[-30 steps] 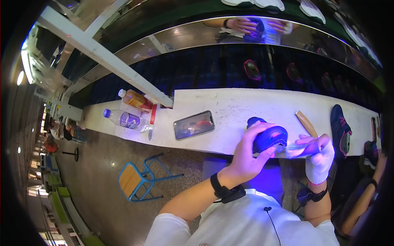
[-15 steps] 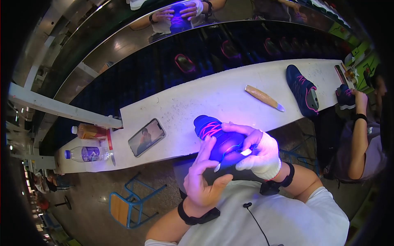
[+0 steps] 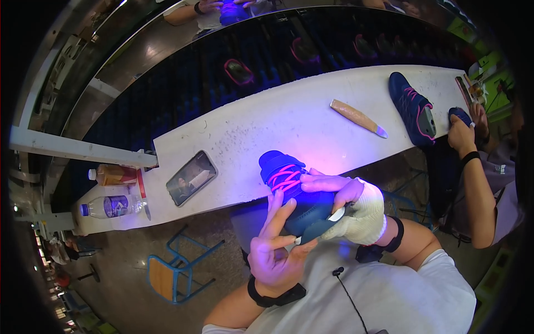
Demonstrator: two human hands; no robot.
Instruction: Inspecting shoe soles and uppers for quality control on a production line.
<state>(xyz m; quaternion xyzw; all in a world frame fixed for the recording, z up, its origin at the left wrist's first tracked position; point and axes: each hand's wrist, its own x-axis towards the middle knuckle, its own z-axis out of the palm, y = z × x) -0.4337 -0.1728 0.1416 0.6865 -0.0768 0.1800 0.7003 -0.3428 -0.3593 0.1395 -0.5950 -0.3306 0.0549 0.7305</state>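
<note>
Both my hands hold a dark blue shoe (image 3: 308,203) with pink laces above the near edge of the white table, lit by violet light. Its laced part points away from me, and a rounded dark end faces me. My left hand (image 3: 273,250), bare, grips its left side, with fingers along the laces and near end. From the right, my right hand (image 3: 353,209), in a white glove with bare fingers, closes on the shoe, fingertips by the laces and thumb lower down. Small white patches show at the near edge beside my fingers; I cannot make out what they are.
On the white table (image 3: 239,145) lie a phone (image 3: 192,177), a wooden-handled knife (image 3: 359,118) and another blue shoe (image 3: 411,108). Two bottles (image 3: 114,207) stand left. Beyond runs a dark conveyor (image 3: 267,67) with shoes. A co-worker's hand (image 3: 463,133) works at right; a stool (image 3: 175,270) stands below left.
The shoe has tilted in my hands, bringing more of its rounded near end into sight. My left fingers have shifted along it. The view has moved slightly, and the co-worker's hands have changed position.
</note>
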